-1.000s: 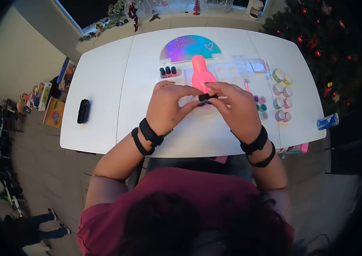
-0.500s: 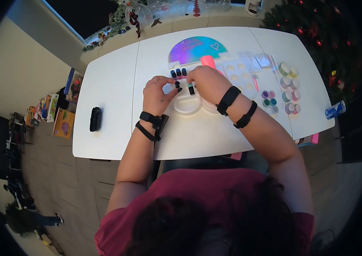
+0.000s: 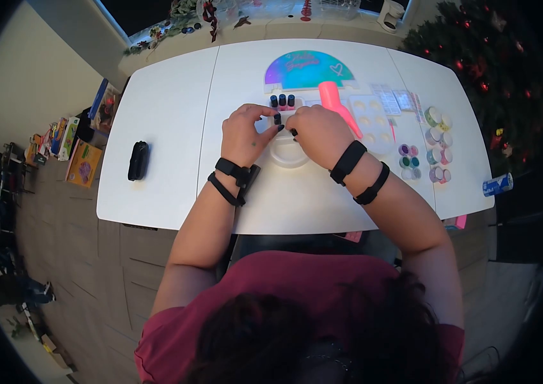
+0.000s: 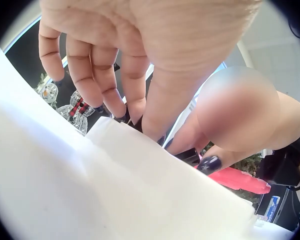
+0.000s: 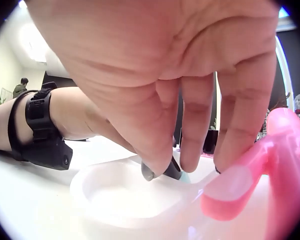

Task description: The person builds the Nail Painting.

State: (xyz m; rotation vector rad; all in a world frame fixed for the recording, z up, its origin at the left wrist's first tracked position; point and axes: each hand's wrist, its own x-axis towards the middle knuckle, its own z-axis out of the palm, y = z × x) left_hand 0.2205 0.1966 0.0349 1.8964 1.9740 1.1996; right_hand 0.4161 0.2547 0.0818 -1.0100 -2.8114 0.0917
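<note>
My left hand (image 3: 244, 132) pinches the black cap of a small nail polish bottle (image 3: 277, 119) at the white stand. In the left wrist view, the stand's wall (image 4: 155, 175) hides most of that bottle. Close beside it, my right hand (image 3: 321, 132) reaches down over the stand. Its thumb and fingers hold a second nail polish bottle, whose dark cap (image 5: 174, 170) and a bit of pale teal show in the right wrist view. An oval white dish (image 5: 92, 187) lies just in front. A pink model hand (image 3: 330, 96) rests close to my right hand.
Three black-capped bottles (image 3: 282, 100) stand behind the hands, before a rainbow half-round board (image 3: 310, 75). To the right are a white tray with round wells (image 3: 379, 136), small glitter pots (image 3: 406, 150), clear jars (image 3: 438, 137) and a can (image 3: 497, 185). A black case (image 3: 138, 160) lies left.
Both hands held a black-capped bottle together above the table; they have since separated and moved back to the white stand. The right hand has lowered its bottle there, and the left has taken another.
</note>
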